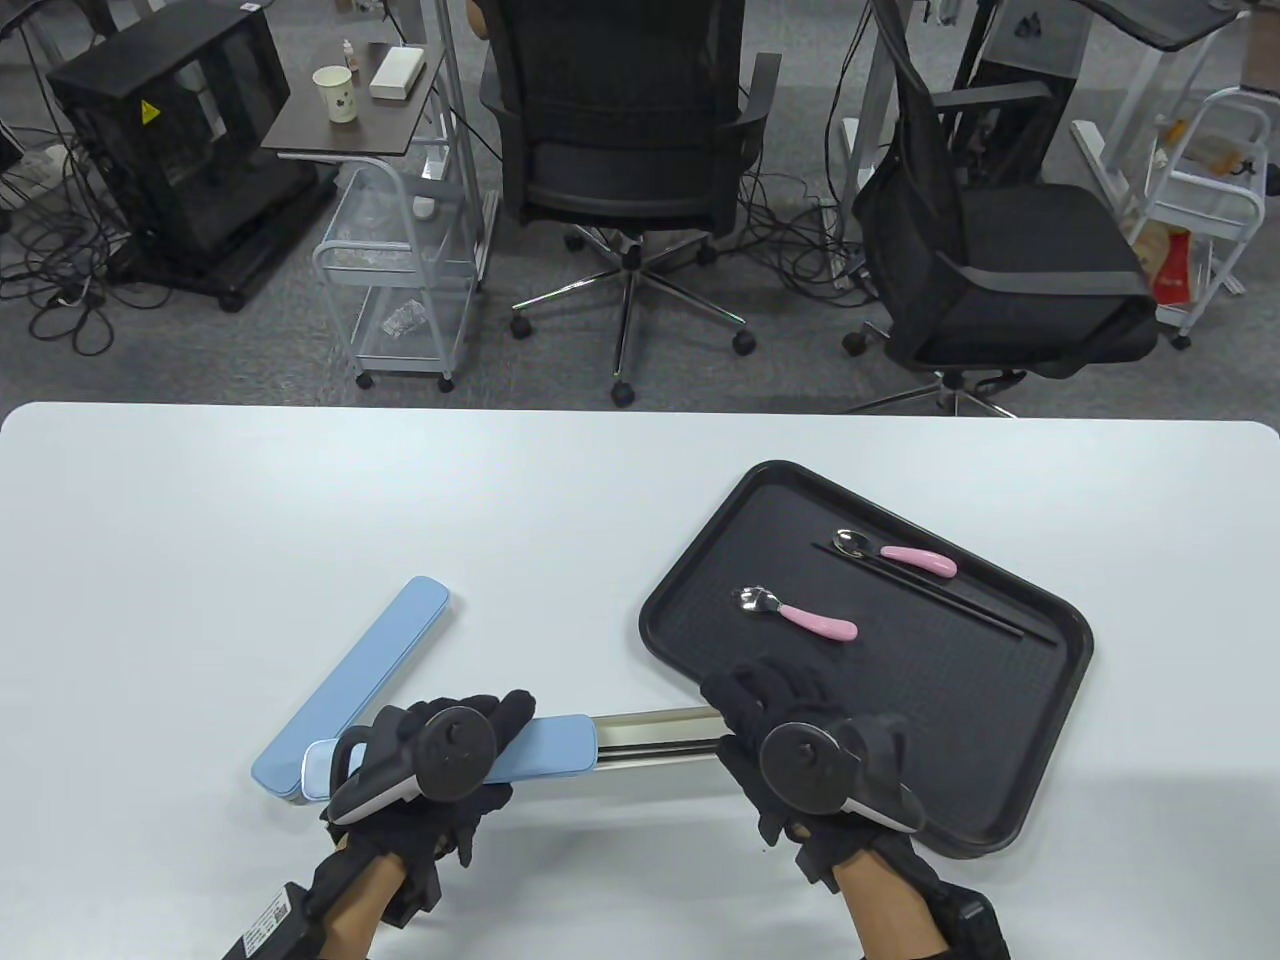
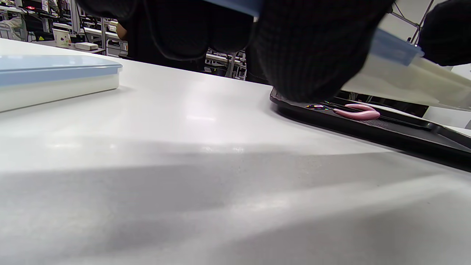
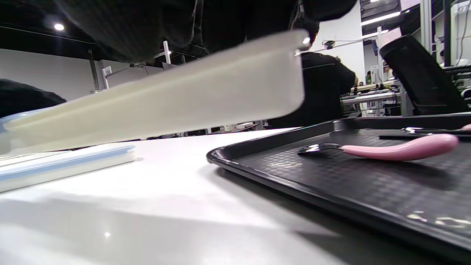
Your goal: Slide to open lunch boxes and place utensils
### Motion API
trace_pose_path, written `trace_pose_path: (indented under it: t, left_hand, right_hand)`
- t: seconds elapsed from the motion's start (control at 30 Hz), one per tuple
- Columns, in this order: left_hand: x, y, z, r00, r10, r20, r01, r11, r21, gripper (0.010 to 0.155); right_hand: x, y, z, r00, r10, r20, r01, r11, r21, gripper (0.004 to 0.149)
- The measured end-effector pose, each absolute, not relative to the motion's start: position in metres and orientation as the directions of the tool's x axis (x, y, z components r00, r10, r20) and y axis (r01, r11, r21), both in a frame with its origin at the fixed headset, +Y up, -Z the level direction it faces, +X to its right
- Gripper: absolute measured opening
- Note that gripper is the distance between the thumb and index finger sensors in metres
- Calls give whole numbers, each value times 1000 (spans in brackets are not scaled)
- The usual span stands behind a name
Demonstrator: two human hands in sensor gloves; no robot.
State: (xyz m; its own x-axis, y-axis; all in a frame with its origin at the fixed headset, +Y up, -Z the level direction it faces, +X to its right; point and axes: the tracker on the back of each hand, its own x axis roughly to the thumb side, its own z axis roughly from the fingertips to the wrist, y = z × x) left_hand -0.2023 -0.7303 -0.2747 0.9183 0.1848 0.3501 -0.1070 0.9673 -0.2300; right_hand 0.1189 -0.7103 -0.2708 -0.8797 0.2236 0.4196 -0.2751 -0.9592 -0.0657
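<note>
Both hands hold one slide-open lunch box a little above the table, slid partly open. My left hand (image 1: 490, 735) grips its blue lid (image 1: 550, 745). My right hand (image 1: 765, 705) grips the cream inner tray (image 1: 655, 733), pulled out to the right; it also shows in the right wrist view (image 3: 165, 106). A second blue lunch box (image 1: 355, 685) lies shut and slanted on the table, left of the hands. A pink-handled fork (image 1: 795, 612), a pink-handled spoon (image 1: 900, 555) and black chopsticks (image 1: 940, 592) lie on the black tray (image 1: 1000, 790).
The black tray's near left corner sits just under my right hand. The white table (image 1: 250, 520) ends at a far edge, with office chairs (image 1: 630, 150) and a cart behind it. In the left wrist view the shut box (image 2: 55, 79) lies at the left.
</note>
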Motion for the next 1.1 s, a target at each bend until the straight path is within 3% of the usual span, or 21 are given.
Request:
trace_pose_path:
  t: [0.37, 0.53, 0.7, 0.87, 1.0, 1.1]
  left_hand:
    - [-209, -727, -276, 919, 208, 334, -137, 965, -225, 83]
    - [-213, -727, -279, 919, 231, 318, -161, 960, -230, 83]
    - [-219, -728, -281, 925, 243, 293, -176, 956, -237, 82]
    - [-222, -728, -282, 926, 250, 281, -184, 953, -240, 82]
    - [-224, -727, -283, 924, 264, 275, -201, 951, -237, 82]
    - [-225, -727, -283, 925, 268, 271, -206, 950, -237, 82]
  right_hand:
    - [136, -703, -285, -927, 222, 301, -264, -959, -103, 63]
    - [147, -697, -309, -948, 259, 187, -275, -959, -70, 65]
    - [159, -697, -339, -982, 176, 73, -176, -984, 6, 65]
    - [172, -709, -364, -985, 168, -30, -170, -983, 68, 67]
    - [178, -737, -379, -994, 82, -68, -92, -983, 159, 71]
    - [183, -754, -388, -990, 87, -108, -107, -976, 191, 73]
